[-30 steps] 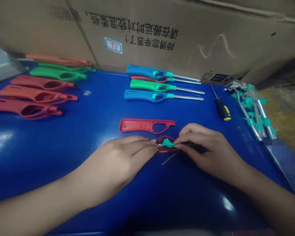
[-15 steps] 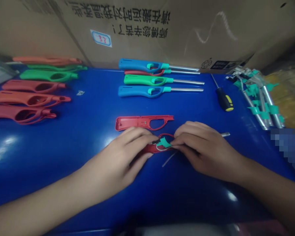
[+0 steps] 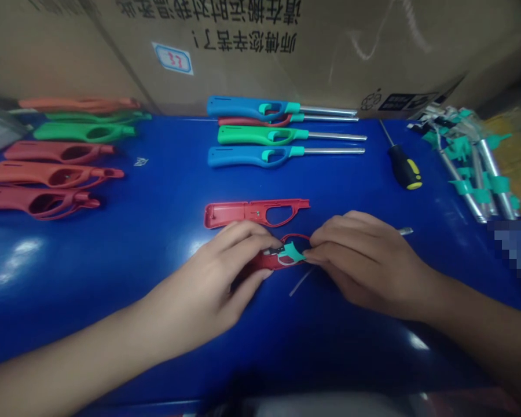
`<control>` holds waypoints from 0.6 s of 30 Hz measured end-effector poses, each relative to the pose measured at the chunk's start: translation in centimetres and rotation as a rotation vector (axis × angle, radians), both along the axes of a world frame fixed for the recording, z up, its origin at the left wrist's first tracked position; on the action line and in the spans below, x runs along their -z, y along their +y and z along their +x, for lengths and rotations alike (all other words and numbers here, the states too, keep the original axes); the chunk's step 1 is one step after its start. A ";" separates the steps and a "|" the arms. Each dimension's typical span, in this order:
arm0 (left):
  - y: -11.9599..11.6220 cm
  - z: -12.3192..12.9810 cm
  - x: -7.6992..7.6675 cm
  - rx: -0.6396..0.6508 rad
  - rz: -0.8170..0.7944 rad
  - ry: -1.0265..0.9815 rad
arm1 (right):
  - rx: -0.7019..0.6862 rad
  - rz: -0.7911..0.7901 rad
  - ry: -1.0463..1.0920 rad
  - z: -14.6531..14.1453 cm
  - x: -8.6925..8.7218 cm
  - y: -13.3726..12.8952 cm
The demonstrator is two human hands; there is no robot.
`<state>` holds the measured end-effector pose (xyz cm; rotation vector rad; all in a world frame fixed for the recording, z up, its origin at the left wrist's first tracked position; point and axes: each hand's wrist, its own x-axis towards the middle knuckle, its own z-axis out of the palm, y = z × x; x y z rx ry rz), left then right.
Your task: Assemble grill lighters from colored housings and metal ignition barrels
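My left hand (image 3: 232, 266) is closed around the handle end of a red lighter half-shell (image 3: 282, 264), thumb on its near edge. A teal trigger (image 3: 293, 252) with a black part and a pale wire lies in this half-shell. At its nozzle end my right hand (image 3: 360, 258) is pinched, fingertips touching the teal trigger; most of the part it grips is hidden. A metal tube tip (image 3: 406, 231) sticks out past the right hand. A thin clear tube (image 3: 300, 283) slants down to the table between the hands. The other red half-shell (image 3: 256, 214) lies just beyond, inner side up.
Several finished lighters (image 3: 252, 157) lie at the back centre. Coloured lighter shells (image 3: 47, 174) line the left. A screwdriver (image 3: 404, 165) and a pile of metal tubes with teal parts (image 3: 475, 159) lie at right. A cardboard box (image 3: 252, 75) stands behind on the blue table (image 3: 156, 243).
The view has shifted slightly. Both hands keep nearly the same grip, and the right fingers have moved only slightly at the teal trigger.
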<state>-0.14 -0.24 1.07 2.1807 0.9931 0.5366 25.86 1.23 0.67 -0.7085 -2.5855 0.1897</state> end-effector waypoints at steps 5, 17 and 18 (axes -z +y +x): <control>0.0 0.0 0.0 -0.002 0.006 -0.003 | 0.010 -0.039 -0.010 0.0 -0.2 0.0; 0.0 0.0 -0.1 -0.014 0.035 -0.011 | -0.005 0.071 -0.034 0.0 -0.2 -0.2; 0.0 0.0 -0.1 -0.012 0.035 -0.013 | -0.006 0.085 -0.036 0.0 -0.2 -0.2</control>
